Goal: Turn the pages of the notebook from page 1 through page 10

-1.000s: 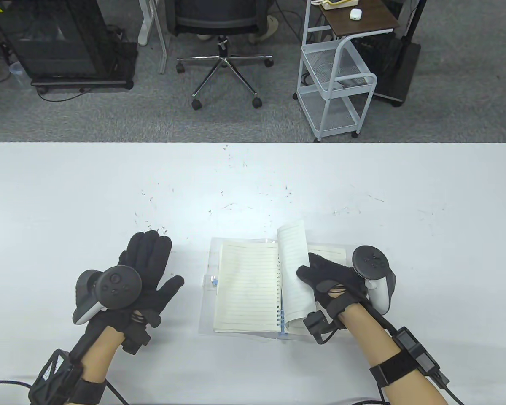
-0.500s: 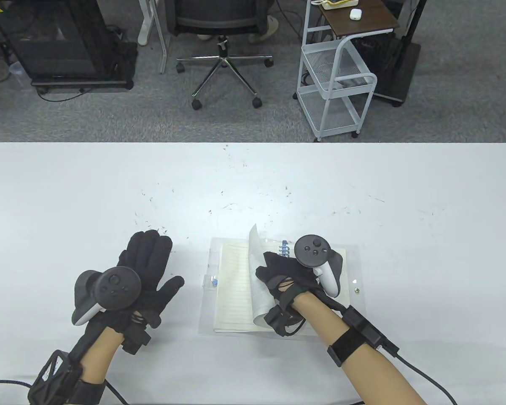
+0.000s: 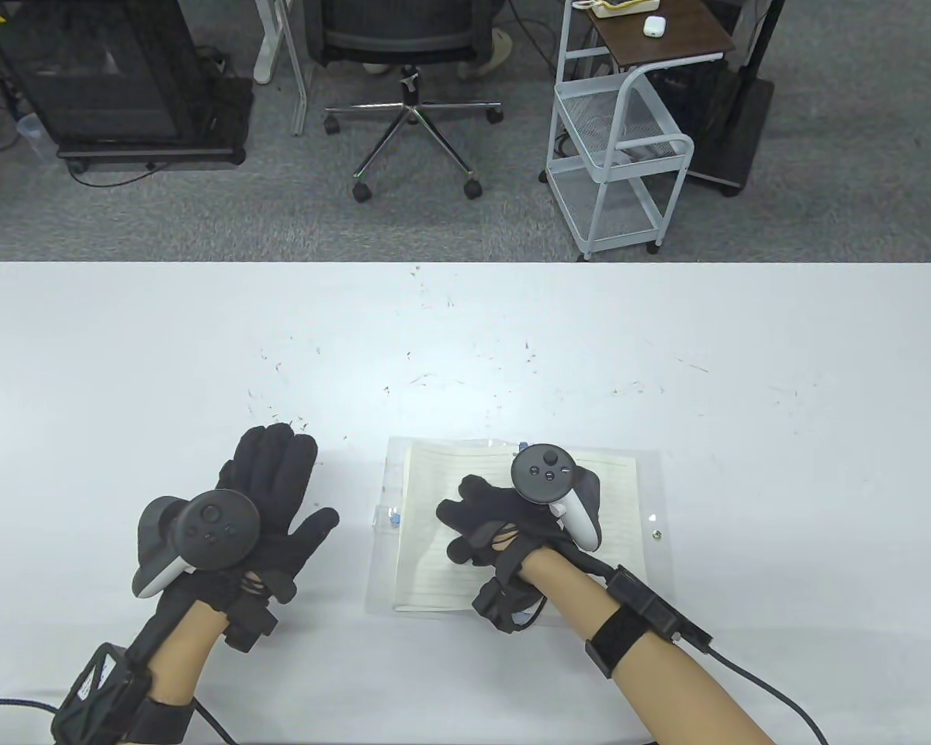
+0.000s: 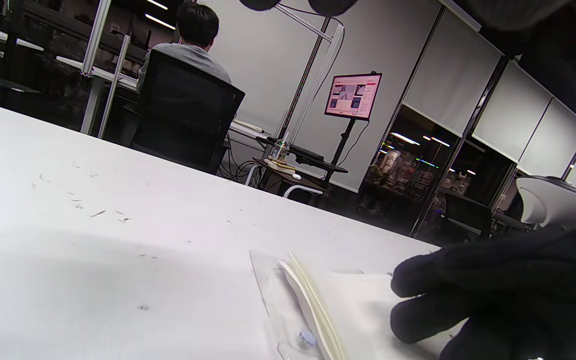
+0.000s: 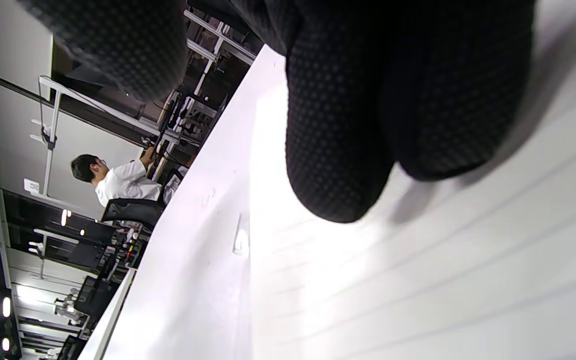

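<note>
Fingers spread wide, your left hand (image 3: pixel 268 497) is resting flat on the table (image 3: pixel 124 372), holding nothing, well clear of the turning. Just to its right, the spiral notebook (image 3: pixel 434 473) is lying open; your right hand (image 3: pixel 504 520), fingers splayed, is pressing down the leaf that was arcing upright half a second ago.

Grey carpet (image 3: pixel 163 225) spreads beyond the white counter (image 3: pixel 124 349). Past its far edge stands an office chair (image 3: pixel 411 70); right of the chair, a white wire cart (image 3: pixel 617 155).
</note>
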